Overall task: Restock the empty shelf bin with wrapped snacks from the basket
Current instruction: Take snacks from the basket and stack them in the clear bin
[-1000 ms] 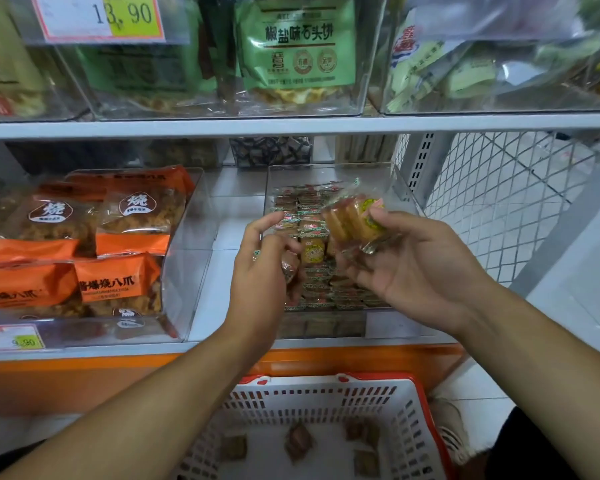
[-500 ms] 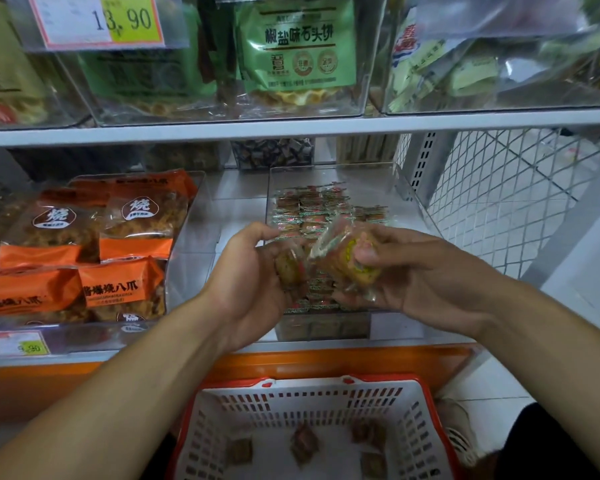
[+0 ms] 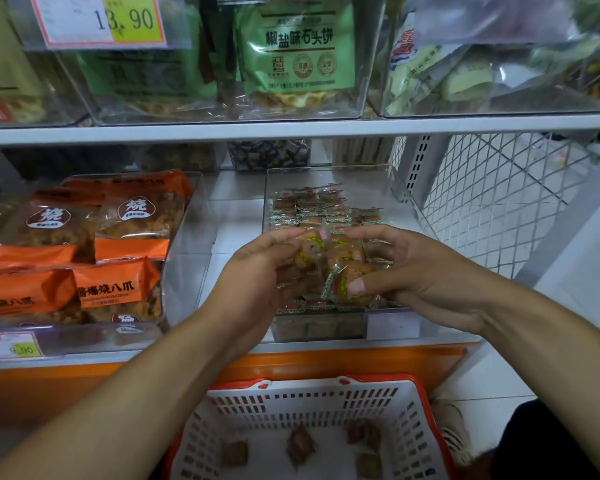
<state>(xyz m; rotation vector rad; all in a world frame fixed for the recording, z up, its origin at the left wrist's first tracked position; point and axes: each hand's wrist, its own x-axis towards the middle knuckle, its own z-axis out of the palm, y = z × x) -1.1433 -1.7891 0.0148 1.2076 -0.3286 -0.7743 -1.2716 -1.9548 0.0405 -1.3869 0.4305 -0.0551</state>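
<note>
We restock the clear plastic shelf bin (image 3: 400, 206).
Below it stands our white slotted basket (image 3: 388, 410); over the bin, our right hand (image 3: 406, 271) and left hand (image 3: 257, 271) pinch small clear-wrapped snacks (image 3: 340, 268) between curled fingers.

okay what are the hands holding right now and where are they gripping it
Both hands hold wrapped snacks over the clear bin. The right hand pinches one wrapper's face under its thumb; the left hand grips another at its edge.
</note>
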